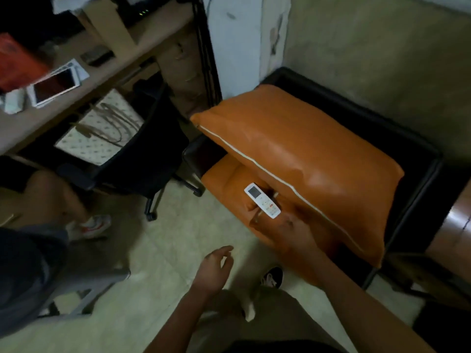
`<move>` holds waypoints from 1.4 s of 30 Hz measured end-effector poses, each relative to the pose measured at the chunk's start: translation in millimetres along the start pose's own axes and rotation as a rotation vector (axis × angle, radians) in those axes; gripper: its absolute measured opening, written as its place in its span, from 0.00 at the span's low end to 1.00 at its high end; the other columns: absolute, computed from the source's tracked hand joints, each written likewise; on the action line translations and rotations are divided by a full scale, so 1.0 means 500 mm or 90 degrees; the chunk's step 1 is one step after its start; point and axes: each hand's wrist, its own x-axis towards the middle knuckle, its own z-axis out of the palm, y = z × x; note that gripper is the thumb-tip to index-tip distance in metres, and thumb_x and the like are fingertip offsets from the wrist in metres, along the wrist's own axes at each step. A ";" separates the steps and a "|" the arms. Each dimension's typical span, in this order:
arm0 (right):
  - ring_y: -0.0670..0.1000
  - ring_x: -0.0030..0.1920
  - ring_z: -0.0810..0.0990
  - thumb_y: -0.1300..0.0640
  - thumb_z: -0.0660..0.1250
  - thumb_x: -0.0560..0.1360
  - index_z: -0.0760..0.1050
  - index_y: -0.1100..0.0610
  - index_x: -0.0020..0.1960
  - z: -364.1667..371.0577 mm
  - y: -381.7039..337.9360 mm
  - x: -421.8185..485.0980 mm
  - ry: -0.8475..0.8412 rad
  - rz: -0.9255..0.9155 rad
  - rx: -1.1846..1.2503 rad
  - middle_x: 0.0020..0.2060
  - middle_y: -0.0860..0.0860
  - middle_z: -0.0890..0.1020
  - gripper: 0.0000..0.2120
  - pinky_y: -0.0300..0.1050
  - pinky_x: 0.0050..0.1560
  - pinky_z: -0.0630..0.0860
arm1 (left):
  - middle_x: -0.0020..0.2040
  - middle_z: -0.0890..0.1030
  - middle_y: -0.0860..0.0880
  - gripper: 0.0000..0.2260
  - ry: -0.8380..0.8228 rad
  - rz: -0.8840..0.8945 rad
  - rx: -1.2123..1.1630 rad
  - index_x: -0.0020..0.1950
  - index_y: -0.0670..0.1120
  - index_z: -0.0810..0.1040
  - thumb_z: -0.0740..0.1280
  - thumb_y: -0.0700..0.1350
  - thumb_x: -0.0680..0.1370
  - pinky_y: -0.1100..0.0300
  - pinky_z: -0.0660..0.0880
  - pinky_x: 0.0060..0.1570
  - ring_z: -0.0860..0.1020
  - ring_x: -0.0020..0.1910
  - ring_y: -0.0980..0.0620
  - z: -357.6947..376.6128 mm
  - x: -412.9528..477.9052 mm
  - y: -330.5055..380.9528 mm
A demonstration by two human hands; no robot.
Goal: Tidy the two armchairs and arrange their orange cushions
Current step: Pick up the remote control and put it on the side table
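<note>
Cushions first: a large orange cushion (pixel 305 159) lay tilted across the black-framed armchair (pixel 420 149), just beyond the right hand (pixel 285 230). Its white-piped long edge ran diagonally from far left to near right. Its lower edge rested on the orange seat cushion (pixel 224 177), which lay under and ahead of that hand. On the seat cushion sat a white remote (pixel 262 200), its long axis pointing away from the fingertips toward the far left and its near end right at the fingers. Blur hid whether the right hand already pinched the remote or merely touched it, so its grip could not be told.

The left hand (pixel 216 266) hung nearer the body and to the left, over the floor (pixel 165 238). Its fingers were loosely curled and held nothing, well apart from both cushions. The right hand was plainly the nearer one to the remote. The remote probably needed clearing off the seat before the big cushion could be stood against the back.

Farther left of the left hand stood a dark office chair (pixel 153 149). Beyond it was a counter (pixel 114 59) carrying a tablet (pixel 54 85). No second armchair was in view.
</note>
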 end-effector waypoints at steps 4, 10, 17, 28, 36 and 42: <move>0.44 0.59 0.79 0.28 0.61 0.72 0.67 0.39 0.72 0.021 -0.015 0.091 0.098 0.053 -0.004 0.60 0.42 0.78 0.31 0.39 0.60 0.74 | 0.60 0.83 0.49 0.14 -0.093 0.062 0.078 0.67 0.46 0.79 0.63 0.43 0.83 0.75 0.68 0.53 0.78 0.56 0.58 -0.025 0.069 -0.008; 0.57 0.67 0.70 0.29 0.65 0.69 0.58 0.44 0.78 0.157 0.045 0.202 0.145 0.141 -0.011 0.69 0.51 0.70 0.43 0.57 0.65 0.72 | 0.56 0.83 0.45 0.16 -0.239 0.118 0.199 0.62 0.44 0.81 0.59 0.48 0.81 0.51 0.76 0.58 0.80 0.56 0.47 -0.041 0.187 -0.069; 0.62 0.63 0.71 0.35 0.63 0.71 0.58 0.47 0.79 0.162 -0.029 0.244 0.188 0.264 -0.014 0.66 0.56 0.72 0.40 0.57 0.59 0.73 | 0.72 0.73 0.49 0.19 -0.340 0.155 0.297 0.76 0.49 0.69 0.58 0.50 0.85 0.61 0.63 0.70 0.69 0.71 0.51 -0.083 0.270 -0.137; 0.58 0.61 0.77 0.53 0.77 0.70 0.68 0.58 0.71 0.163 -0.056 0.183 0.155 0.367 0.308 0.61 0.54 0.76 0.33 0.49 0.55 0.75 | 0.79 0.64 0.48 0.22 -0.385 0.243 0.387 0.79 0.52 0.63 0.56 0.53 0.85 0.53 0.57 0.76 0.54 0.80 0.49 -0.174 0.356 -0.131; 0.57 0.62 0.78 0.61 0.78 0.70 0.69 0.59 0.72 0.163 -0.098 -0.057 0.282 0.456 0.435 0.65 0.58 0.77 0.34 0.44 0.55 0.73 | 0.78 0.66 0.49 0.21 -0.407 0.309 0.367 0.78 0.50 0.64 0.57 0.52 0.85 0.54 0.60 0.74 0.59 0.78 0.50 -0.163 0.357 -0.014; 0.54 0.59 0.77 0.59 0.77 0.71 0.69 0.57 0.73 0.176 -0.104 -0.247 0.392 0.500 0.492 0.63 0.55 0.77 0.33 0.42 0.53 0.70 | 0.76 0.69 0.51 0.20 -0.443 0.302 0.329 0.77 0.50 0.67 0.59 0.51 0.85 0.57 0.64 0.71 0.67 0.75 0.51 -0.131 0.298 0.042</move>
